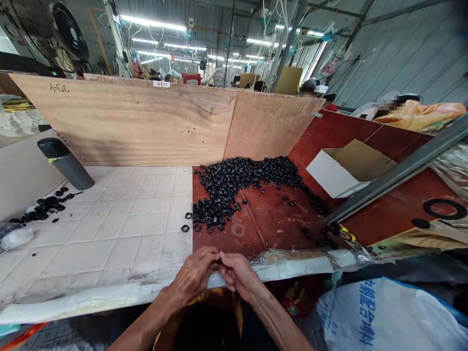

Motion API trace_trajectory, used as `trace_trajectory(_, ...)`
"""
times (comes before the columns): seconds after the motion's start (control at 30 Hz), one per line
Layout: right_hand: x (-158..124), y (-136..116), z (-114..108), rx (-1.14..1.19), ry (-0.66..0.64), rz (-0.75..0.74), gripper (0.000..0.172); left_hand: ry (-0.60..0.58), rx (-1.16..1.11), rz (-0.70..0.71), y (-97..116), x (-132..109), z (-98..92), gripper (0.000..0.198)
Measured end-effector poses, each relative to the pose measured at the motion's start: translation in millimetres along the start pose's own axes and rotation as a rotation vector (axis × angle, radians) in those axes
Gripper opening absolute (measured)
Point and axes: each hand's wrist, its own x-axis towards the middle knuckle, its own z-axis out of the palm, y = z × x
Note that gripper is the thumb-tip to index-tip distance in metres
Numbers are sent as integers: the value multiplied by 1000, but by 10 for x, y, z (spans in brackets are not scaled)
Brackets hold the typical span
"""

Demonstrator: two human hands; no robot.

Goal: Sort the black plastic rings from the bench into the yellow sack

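Note:
My left hand [195, 273] and my right hand [241, 275] meet at the front edge of the table, fingertips pinched together. A small dark piece seems to show between them, but the fingers hide most of it. Beyond my hands, a large heap of small black rings [234, 178] spreads over the red-brown board [256, 224]. A few loose black rings [185, 228] lie at the seam with the white tiled surface [146, 214]. Below my hands is an open yellow-rimmed container [239, 312] with a dark inside.
A grey bottle [71, 168] leans at the left near scattered black pieces [42, 209]. A wooden panel [153, 122] closes off the back. On the right are an open cardboard box [340, 170], a slanting metal bar [395, 170] and a white sack [395, 312]. People are partly visible beyond the panel.

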Motion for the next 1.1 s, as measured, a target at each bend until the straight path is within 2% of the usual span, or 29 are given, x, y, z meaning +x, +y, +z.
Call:
trace_trajectory(0.07,-78,27,26,15,-11,156,42,-31,9,34,55,-98,7,31)
trace_trajectory(0.1,-104,38,40,-25,20,162,44,-16,-9,23,74,-129,13,29)
trace_trajectory(0.17,-134,51,68,-156,113,5,49,69,-96,-90,103,-152,21,22)
trace_trajectory(0.23,-151,51,85,-288,165,-267,46,170,-260,-285,129,-141,17,16)
trace_trajectory(0.33,-177,38,82,-468,109,-554,27,225,-546,-476,166,-119,-10,21)
trace_trajectory(0.4,-202,37,68,-565,59,-621,18,211,-654,-505,185,-127,-36,27)
trace_trajectory(0.53,-278,68,66,-560,20,-620,18,191,-665,-522,217,-201,-69,32)
trace_trajectory(0.63,-337,128,117,-517,30,-556,17,193,-602,-502,223,-303,-36,28)
trace_trajectory(0.77,-388,246,222,-122,22,-256,29,194,-339,-326,188,-497,65,15)
trace_trajectory(0.83,-415,290,255,55,16,-91,34,133,-197,-198,182,-577,75,20)
trace_trajectory(0.9,-454,306,259,127,-29,40,35,34,-123,-94,208,-615,10,27)
trace_trajectory(0.97,-498,288,234,109,-101,139,35,-81,-91,-22,259,-601,-129,30)
trace_trajectory(1.03,-510,235,181,-37,-155,191,35,-221,-80,9,305,-540,-300,29)
trace_trajectory(1.1,-441,142,98,-323,-92,99,36,-325,-93,-38,308,-433,-430,20)
